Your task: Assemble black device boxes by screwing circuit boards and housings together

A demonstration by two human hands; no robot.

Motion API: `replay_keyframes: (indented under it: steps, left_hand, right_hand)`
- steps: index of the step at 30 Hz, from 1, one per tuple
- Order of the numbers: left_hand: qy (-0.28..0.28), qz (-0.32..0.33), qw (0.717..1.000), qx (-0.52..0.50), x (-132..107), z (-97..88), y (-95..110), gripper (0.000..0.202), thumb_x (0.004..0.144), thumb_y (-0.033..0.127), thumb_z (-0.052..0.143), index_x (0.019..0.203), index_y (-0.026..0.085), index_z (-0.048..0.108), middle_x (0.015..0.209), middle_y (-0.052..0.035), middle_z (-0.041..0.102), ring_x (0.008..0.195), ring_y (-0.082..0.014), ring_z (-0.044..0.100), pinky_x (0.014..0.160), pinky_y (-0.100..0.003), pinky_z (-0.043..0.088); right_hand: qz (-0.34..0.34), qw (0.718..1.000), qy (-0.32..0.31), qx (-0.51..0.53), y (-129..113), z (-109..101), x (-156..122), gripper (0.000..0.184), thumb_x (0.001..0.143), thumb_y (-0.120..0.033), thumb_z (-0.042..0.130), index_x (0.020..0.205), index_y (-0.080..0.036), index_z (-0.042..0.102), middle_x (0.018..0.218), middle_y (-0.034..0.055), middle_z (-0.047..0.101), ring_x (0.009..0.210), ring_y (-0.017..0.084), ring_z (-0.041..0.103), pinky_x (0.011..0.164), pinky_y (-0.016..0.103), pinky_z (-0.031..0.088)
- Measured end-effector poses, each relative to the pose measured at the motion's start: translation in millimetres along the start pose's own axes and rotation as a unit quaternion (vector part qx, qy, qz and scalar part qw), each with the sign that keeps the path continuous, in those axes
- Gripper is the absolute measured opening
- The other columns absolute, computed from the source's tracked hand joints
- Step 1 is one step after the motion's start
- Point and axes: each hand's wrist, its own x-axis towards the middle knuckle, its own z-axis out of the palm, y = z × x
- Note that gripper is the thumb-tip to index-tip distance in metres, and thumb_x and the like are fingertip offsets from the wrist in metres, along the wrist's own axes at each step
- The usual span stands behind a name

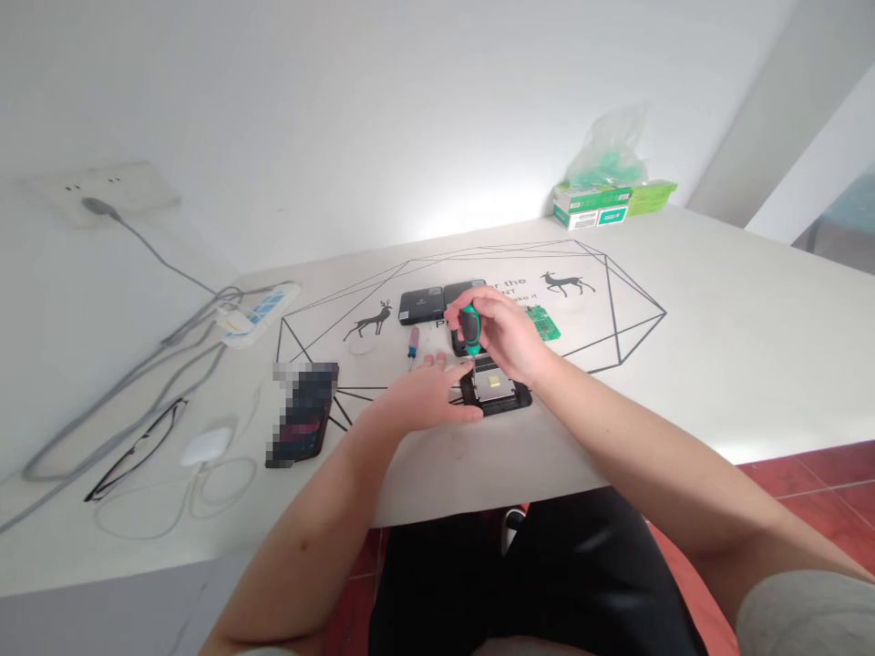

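My right hand [502, 333] is closed around a green-handled screwdriver [469, 330] held upright, its tip down on a small black device [497, 392] with a metal plate showing inside. My left hand [427, 394] lies on the table beside the device's left edge, fingers stretched and touching it. Two black boxes [422, 305] sit just behind my hands. A small blue-and-red screwdriver [413, 343] lies to the left of them. A green circuit board [543, 322] lies to the right of my right hand.
A phone [304, 413] lies at the left, with glasses [133, 451], a white charger and cable [205, 448] and a power strip [260, 312] beyond. Green boxes and a plastic bag [602, 187] stand at the far right corner. The table's front edge is near my lap.
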Motion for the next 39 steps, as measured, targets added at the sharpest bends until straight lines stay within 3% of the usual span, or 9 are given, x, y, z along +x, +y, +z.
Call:
replay_keyframes:
  steps: [5,10,14,17,20,25,30,34,39]
  left_hand:
    - [-0.013,0.018,1.0,0.007,-1.0,-1.9,-3.0,0.108,0.091,0.081,0.067,0.176,0.03,0.024,0.182,-0.0163,0.016,0.167,-0.0461,0.013,0.125,-0.064,0.034]
    - [-0.019,0.02,1.0,-0.001,-0.8,-2.4,-4.2,0.112,0.089,0.082,0.069,0.177,0.03,0.021,0.183,-0.0156,0.011,0.167,-0.048,0.008,0.126,-0.065,0.032]
    - [-0.021,0.017,1.0,0.0,-1.6,-4.0,-2.6,0.111,0.09,0.081,0.07,0.176,0.031,0.021,0.183,-0.0148,0.011,0.167,-0.0483,0.007,0.126,-0.064,0.032]
    - [-0.017,0.022,1.0,0.004,-1.5,-3.3,-3.9,0.11,0.09,0.082,0.069,0.176,0.03,0.022,0.182,-0.0172,0.014,0.167,-0.0479,0.01,0.125,-0.064,0.033]
    - [0.0,0.032,0.999,-0.001,-0.5,-1.5,-6.5,0.109,0.089,0.084,0.069,0.175,0.031,0.027,0.181,-0.0177,0.021,0.166,-0.0494,0.015,0.123,-0.066,0.035]
    - [-0.002,0.026,1.0,-0.009,-0.3,-1.5,-6.4,0.103,0.093,0.08,0.068,0.175,0.03,0.028,0.181,-0.0171,0.021,0.166,-0.0487,0.012,0.122,-0.065,0.037]
    - [-0.006,0.023,1.0,-0.004,0.1,-2.3,-4.2,0.102,0.094,0.077,0.067,0.175,0.03,0.027,0.182,-0.0178,0.017,0.166,-0.049,0.012,0.123,-0.065,0.035]
    - [-0.003,0.027,1.0,0.001,-0.3,-2.8,-4.0,0.1,0.095,0.076,0.066,0.175,0.029,0.028,0.181,-0.0188,0.022,0.166,-0.0487,0.017,0.123,-0.065,0.035]
    - [-0.009,0.03,1.0,-0.001,1.0,-0.1,-8.6,0.104,0.094,0.082,0.063,0.175,0.03,0.026,0.181,-0.019,0.019,0.167,-0.048,0.013,0.125,-0.066,0.032]
  right_hand:
    - [-0.014,0.998,-0.003,-0.057,0.7,-0.4,-1.7,0.023,0.077,-0.035,0.089,0.094,-0.026,0.076,0.085,-0.0027,0.064,0.076,0.014,0.052,0.072,0.031,0.045]
    - [0.054,0.997,-0.047,0.031,-1.8,-2.9,-0.5,0.029,0.083,-0.035,0.072,0.11,-0.024,0.074,0.091,0.0012,0.071,0.082,0.018,0.062,0.073,0.033,0.051]
    - [0.05,0.997,-0.042,0.037,-1.7,-0.9,0.6,0.025,0.09,-0.046,0.067,0.101,-0.024,0.069,0.092,0.0032,0.073,0.084,0.019,0.066,0.074,0.034,0.054]
    - [0.037,0.999,-0.024,-0.008,-2.6,2.1,-1.1,0.03,0.085,-0.051,0.079,0.097,-0.025,0.069,0.087,-0.0007,0.066,0.077,0.016,0.061,0.069,0.032,0.05]
    - [0.031,0.998,-0.011,-0.053,-4.5,3.0,-3.5,0.03,0.076,-0.041,0.089,0.098,-0.028,0.073,0.078,-0.0046,0.058,0.071,0.014,0.052,0.066,0.03,0.045]
    - [0.04,0.999,-0.015,-0.022,-4.4,-0.6,-2.8,0.031,0.079,-0.031,0.075,0.11,-0.027,0.078,0.087,-0.0009,0.067,0.079,0.017,0.057,0.072,0.033,0.047]
    - [0.047,0.998,-0.012,0.04,-0.7,0.8,0.5,0.028,0.083,-0.036,0.065,0.107,-0.025,0.073,0.085,0.0011,0.072,0.082,0.02,0.065,0.079,0.037,0.051]
    - [0.026,0.999,0.021,0.003,-1.3,5.7,0.0,0.026,0.081,-0.044,0.077,0.098,-0.026,0.07,0.084,-0.0014,0.066,0.082,0.018,0.061,0.075,0.033,0.049]
    - [0.001,0.997,0.052,-0.055,-2.8,4.9,-1.5,0.027,0.073,-0.036,0.088,0.096,-0.028,0.077,0.074,-0.005,0.056,0.074,0.015,0.049,0.075,0.033,0.046]
